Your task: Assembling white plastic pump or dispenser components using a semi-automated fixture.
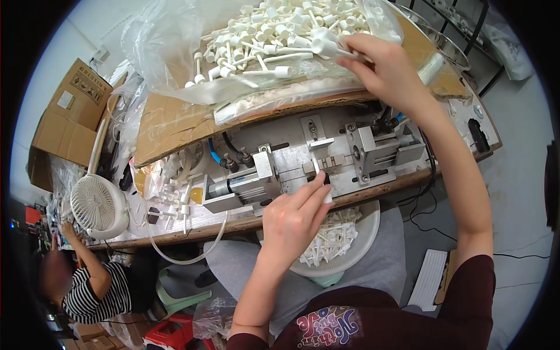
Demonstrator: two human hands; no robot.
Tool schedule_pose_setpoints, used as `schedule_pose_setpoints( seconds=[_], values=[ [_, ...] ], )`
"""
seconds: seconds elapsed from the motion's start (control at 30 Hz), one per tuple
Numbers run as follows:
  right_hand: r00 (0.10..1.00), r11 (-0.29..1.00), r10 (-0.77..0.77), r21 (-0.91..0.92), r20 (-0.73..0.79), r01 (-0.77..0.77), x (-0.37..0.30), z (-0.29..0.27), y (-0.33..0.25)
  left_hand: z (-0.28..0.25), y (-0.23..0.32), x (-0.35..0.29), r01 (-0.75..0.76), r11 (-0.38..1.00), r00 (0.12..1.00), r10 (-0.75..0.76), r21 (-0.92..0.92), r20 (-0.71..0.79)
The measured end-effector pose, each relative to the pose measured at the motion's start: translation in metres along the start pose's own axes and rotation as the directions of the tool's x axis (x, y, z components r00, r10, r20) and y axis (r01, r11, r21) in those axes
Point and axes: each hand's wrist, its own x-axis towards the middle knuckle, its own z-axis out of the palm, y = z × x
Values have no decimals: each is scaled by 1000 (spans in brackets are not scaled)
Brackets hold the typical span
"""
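Part-loading looks like the step in hand here, going by what I can see over at the metal clamping jig (332, 163). Left hand (294, 216) is at the near side of the jig, fingers closed around a slim white stem (315, 158) that sits over its middle. Can't tell if it's actually seated or just resting there; the fingers hide the lower end. Right hand (388, 67) is up beyond the jig, pinching a white capped piece (326, 44) beside the heap of white capped sticks (280, 26). Might be more than one in that grip, hard to say. Below the jig there's a basin (372, 236) with a load of white pieces (335, 236). My guess: the next move calls for a straight stem and fingertips well out from between the clamps.
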Motion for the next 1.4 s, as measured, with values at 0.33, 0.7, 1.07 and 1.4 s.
schedule_pose_setpoints(
  seconds=[0.33, 0.7, 1.07, 1.4],
  values=[
    [486, 140, 354, 468, 799, -873, -84, -23, -121, -32, 21, 17, -75, 977, 970, 25, -199, -241],
    [471, -6, 529, 558, 706, -830, -122, -28, -112, 0, 8, -10, -15, 1000, 999, 15, 9, -38],
    [934, 829, 307, 431, 182, -356, -128, -29, -118, -1, 5, 3, -6, 982, 999, -2, 189, 43],
    [979, 975, -201, -88, 31, 203, -133, 2, -112, -20, 30, -7, 187, 772, 982, -169, -607, 88]
  ],
)
